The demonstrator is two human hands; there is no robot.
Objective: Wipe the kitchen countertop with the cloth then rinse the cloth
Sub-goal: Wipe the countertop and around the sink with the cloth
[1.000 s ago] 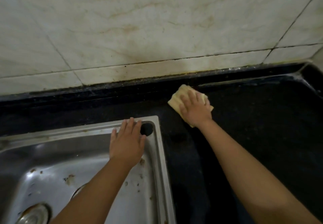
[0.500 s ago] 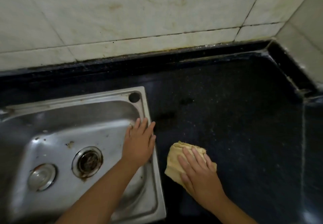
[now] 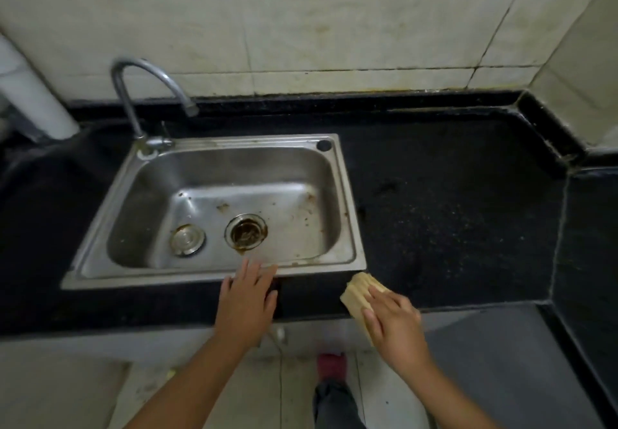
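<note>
Right hand [image 3: 396, 323] presses the folded yellow cloth [image 3: 359, 291] flat on the near edge of the black desk [image 3: 451, 228], just right of the sink's near right corner. Fingers lie fairly straight over the cloth, pressing more than gripping; part of the cloth hangs past the desk lip. Left hand [image 3: 245, 298] is spread wide, holding nothing, palm on the near desk strip with fingertips touching the sink [image 3: 214, 273] rim.

Risks, judged from this:
- Cloth is at the very edge. One more pull toward the body and it could slide off onto the floor [image 3: 234, 392], since nothing pinches it.
- Crumbs and specks are scattered over the desk right of the sink, with a dark smear farther back. Sweeping them toward the near edge would drop them on the floor, not into the sink.
- Right and far-right corner areas look unwiped; going to rinse now would leave them dirty.
- Sink basin has rusty stains and a dirty drain [image 3: 245, 234]; a cloth dropped there picks up grime.
- Tap [image 3: 147, 94] sits at the far left of the sink, so rinsing means a reach across.
</note>
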